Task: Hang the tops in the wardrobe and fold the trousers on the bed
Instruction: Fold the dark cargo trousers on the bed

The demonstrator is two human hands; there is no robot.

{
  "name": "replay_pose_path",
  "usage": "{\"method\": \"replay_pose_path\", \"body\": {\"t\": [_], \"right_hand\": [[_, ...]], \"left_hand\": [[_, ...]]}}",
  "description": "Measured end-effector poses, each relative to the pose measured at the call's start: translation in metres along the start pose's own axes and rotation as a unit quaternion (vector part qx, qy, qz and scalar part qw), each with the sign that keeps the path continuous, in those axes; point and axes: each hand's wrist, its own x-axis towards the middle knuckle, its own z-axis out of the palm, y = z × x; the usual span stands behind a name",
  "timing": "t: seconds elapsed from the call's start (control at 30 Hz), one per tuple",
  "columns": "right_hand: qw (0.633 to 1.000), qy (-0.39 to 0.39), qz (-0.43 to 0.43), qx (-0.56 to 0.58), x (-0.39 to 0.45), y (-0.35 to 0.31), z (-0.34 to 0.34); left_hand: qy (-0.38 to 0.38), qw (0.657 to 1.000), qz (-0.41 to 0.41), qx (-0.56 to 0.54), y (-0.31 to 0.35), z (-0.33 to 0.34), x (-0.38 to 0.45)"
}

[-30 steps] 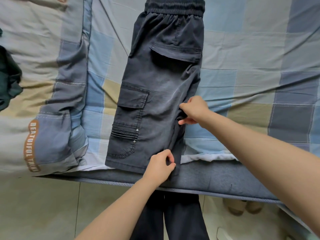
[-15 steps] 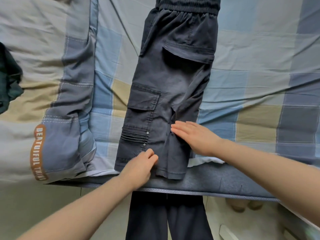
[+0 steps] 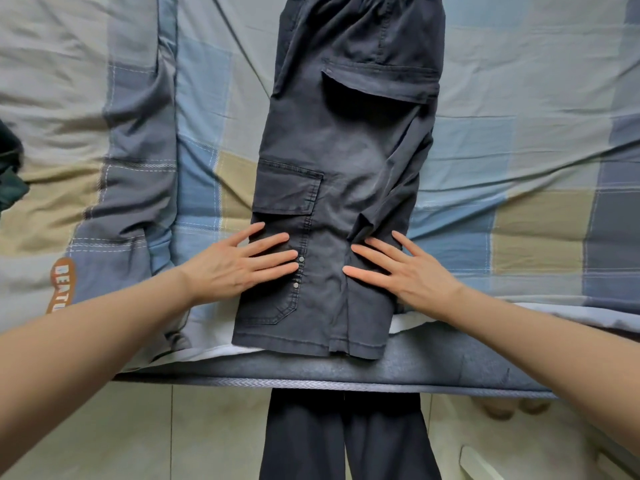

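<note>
Head view — dark grey trousers [image 3: 346, 174], flat.

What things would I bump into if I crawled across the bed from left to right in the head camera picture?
dark green garment → folded checked quilt with orange lettering → left hand → dark grey cargo trousers → right hand → checked bedsheet

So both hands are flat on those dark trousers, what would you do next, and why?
Probably sweep the right hand outward: the trousers lie doubled lengthwise on the bed, and a bunched crease sits by its fingertips, while the left hand presses flat.
</note>
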Motion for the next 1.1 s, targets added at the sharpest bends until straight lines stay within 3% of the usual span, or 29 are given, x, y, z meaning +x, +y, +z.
{"method": "replay_pose_path", "body": {"t": [0.27, 0.33, 0.4, 0.43, 0.47, 0.53, 0.57, 0.63, 0.67, 0.7, 0.77, 0.87, 0.93, 1.0, 1.1], "right_hand": [[0.999, -0.027, -0.016, 0.033, -0.006, 0.004, -0.001], [0.996, -0.061, -0.025, 0.064, -0.025, 0.008, -0.005], [0.989, -0.073, -0.046, 0.123, -0.045, 0.007, -0.008], [0.974, -0.095, -0.052, 0.201, -0.055, 0.006, -0.009], [0.934, -0.144, -0.025, 0.326, -0.064, 0.003, -0.010], [0.782, -0.160, 0.112, 0.592, -0.072, 0.000, -0.014], [0.698, -0.133, 0.194, 0.677, -0.073, 0.002, -0.014], [0.582, -0.115, 0.333, 0.733, -0.069, 0.009, -0.014], [0.543, -0.109, 0.368, 0.747, -0.065, 0.013, -0.014], [0.510, -0.095, 0.386, 0.762, -0.061, 0.017, -0.014], [0.465, -0.083, 0.398, 0.786, -0.053, 0.020, -0.016], [0.508, -0.078, 0.406, 0.756, -0.049, 0.016, -0.013], [0.524, -0.064, 0.418, 0.740, -0.052, 0.015, -0.007], [0.537, -0.062, 0.429, 0.724, -0.056, 0.015, -0.001], [0.525, -0.057, 0.456, 0.716, -0.062, 0.012, 0.002]], "left_hand": [[-0.003, 0.992, -0.103, -0.073, 0.013, -0.008, 0.000], [-0.009, 0.985, -0.126, -0.122, 0.030, -0.014, -0.006], [-0.023, 0.962, -0.133, -0.238, 0.053, -0.026, -0.010], [-0.032, 0.922, -0.153, -0.353, 0.065, -0.036, -0.012], [-0.044, 0.844, -0.199, -0.497, 0.075, -0.052, -0.013], [-0.042, 0.603, -0.293, -0.741, 0.082, -0.076, -0.005], [-0.022, 0.504, -0.341, -0.793, 0.078, -0.079, 0.001], [-0.025, 0.386, -0.428, -0.816, 0.063, -0.077, 0.011], [-0.031, 0.362, -0.450, -0.816, 0.056, -0.076, 0.014], [-0.031, 0.359, -0.463, -0.810, 0.052, -0.076, 0.018], [-0.028, 0.384, -0.463, -0.798, 0.056, -0.071, 0.023], [-0.001, 0.427, -0.452, -0.783, 0.074, -0.068, 0.023], [0.016, 0.438, -0.456, -0.775, 0.084, -0.066, 0.021], [0.020, 0.425, -0.468, -0.774, 0.094, -0.066, 0.018], [0.028, 0.368, -0.527, -0.765, 0.104, -0.062, 0.020]]}}
